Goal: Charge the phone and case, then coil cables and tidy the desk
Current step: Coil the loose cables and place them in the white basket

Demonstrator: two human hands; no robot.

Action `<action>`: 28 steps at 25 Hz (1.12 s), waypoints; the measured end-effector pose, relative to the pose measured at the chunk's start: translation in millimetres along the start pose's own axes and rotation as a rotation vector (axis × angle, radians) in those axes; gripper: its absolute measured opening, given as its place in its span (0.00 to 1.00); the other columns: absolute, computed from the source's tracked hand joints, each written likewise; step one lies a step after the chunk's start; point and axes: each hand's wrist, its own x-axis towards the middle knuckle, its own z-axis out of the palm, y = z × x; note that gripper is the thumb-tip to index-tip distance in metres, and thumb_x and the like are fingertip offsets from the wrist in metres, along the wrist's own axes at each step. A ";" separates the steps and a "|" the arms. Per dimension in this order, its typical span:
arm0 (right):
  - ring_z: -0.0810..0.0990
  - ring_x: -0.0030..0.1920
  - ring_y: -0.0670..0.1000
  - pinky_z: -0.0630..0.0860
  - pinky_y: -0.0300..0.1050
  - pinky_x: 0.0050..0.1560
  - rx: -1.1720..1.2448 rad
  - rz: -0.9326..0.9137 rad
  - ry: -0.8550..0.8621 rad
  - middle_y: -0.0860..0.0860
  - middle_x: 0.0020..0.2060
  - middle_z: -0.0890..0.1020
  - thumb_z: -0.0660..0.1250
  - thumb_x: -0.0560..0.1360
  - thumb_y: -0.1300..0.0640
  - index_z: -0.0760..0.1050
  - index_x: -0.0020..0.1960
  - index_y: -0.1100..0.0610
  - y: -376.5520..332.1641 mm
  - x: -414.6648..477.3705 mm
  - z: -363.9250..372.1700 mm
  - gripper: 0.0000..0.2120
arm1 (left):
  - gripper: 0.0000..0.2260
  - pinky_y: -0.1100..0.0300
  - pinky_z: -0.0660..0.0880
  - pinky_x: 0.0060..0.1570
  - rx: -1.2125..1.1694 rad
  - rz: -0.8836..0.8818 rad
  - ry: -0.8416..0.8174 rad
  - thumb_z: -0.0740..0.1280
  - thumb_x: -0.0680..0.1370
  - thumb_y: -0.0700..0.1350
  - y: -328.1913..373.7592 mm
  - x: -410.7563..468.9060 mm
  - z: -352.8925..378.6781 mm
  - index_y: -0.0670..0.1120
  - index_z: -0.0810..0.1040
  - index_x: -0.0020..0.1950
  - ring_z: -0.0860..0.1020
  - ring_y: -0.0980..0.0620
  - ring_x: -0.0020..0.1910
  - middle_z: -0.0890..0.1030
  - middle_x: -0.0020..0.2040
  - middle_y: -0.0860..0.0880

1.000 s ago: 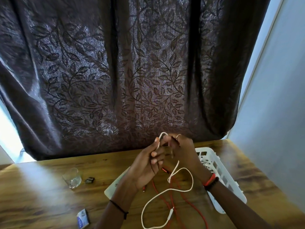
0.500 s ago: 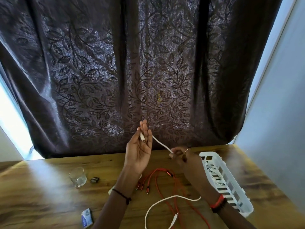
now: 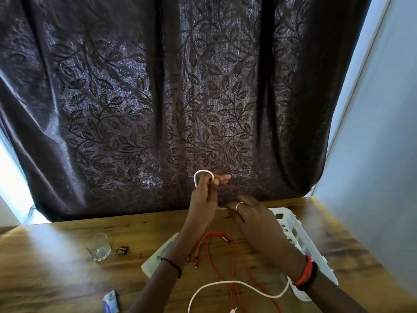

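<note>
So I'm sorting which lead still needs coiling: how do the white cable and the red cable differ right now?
The left hand holds a loop of the white cable raised above the desk, while the red cable lies flat on the desk, in no hand. The white cable shows as a single strand, whereas the red cable splits into several short plug ends. Both trail loose across the desk.

A thin black cord (image 3: 172,265) was worn on the left wrist; red and black bands (image 3: 306,272) were worn together on the right; a thin ring (image 3: 239,205) was worn on the right hand (image 3: 256,224).
</note>
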 end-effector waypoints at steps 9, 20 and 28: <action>0.79 0.44 0.46 0.72 0.27 0.49 0.208 -0.021 0.234 0.54 0.44 0.82 0.64 0.74 0.58 0.83 0.49 0.60 16.1 22.6 -14.9 0.11 | 0.08 0.63 0.70 0.35 -0.014 -0.258 -0.331 0.55 0.80 0.34 11.7 -7.2 -12.1 0.41 0.72 0.48 0.71 0.59 0.28 0.74 0.31 0.51; 0.76 0.31 0.39 0.69 0.26 0.36 0.507 0.115 0.300 0.46 0.39 0.82 0.69 0.73 0.58 0.83 0.50 0.57 6.7 37.0 -9.9 0.08 | 0.11 0.68 0.61 0.22 -1.274 -0.522 -0.449 0.70 0.74 0.42 18.4 -9.9 -30.2 0.37 0.76 0.52 0.56 0.58 0.22 0.66 0.25 0.55; 0.70 0.32 0.37 0.61 0.16 0.37 0.231 0.071 0.324 0.54 0.31 0.81 0.69 0.69 0.59 0.83 0.44 0.64 -2.8 26.3 3.1 0.09 | 0.26 0.67 0.72 0.29 -1.592 -0.429 -0.277 0.69 0.75 0.40 12.1 2.4 -16.2 0.38 0.66 0.71 0.70 0.56 0.25 0.72 0.30 0.51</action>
